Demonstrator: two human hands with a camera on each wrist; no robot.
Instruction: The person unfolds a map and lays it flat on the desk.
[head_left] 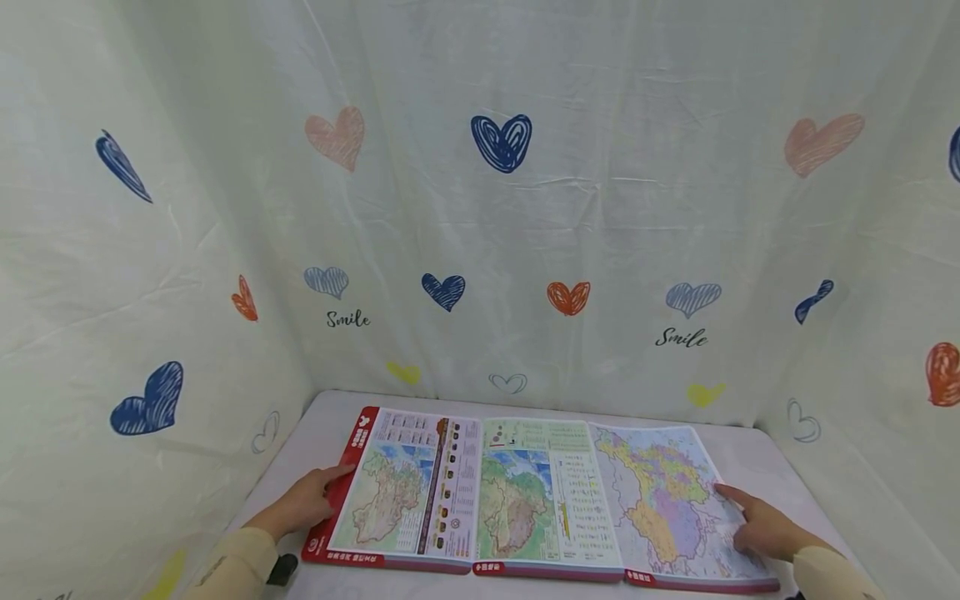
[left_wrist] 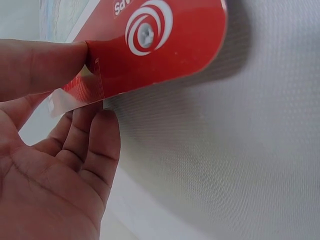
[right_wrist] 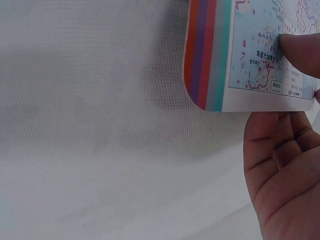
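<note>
A folding map (head_left: 551, 500) lies spread out in three panels, with coloured maps and printed text on them. At its red left edge my left hand (head_left: 303, 497) pinches the sheet. In the left wrist view the thumb rests on the red border (left_wrist: 175, 45), with curled fingers underneath. My right hand (head_left: 772, 527) grips the opposite edge, beside the pastel map panel (head_left: 667, 500). The right wrist view shows that thumb on the printed face and the fingers below the striped corner (right_wrist: 210, 60). Parts of the fingers under the sheet are hidden.
The map lies on a white table (head_left: 330, 408). White curtains (head_left: 525, 208) printed with hearts and the word Smile hang behind and at both sides. A small black object (head_left: 282, 569) shows by the left sleeve.
</note>
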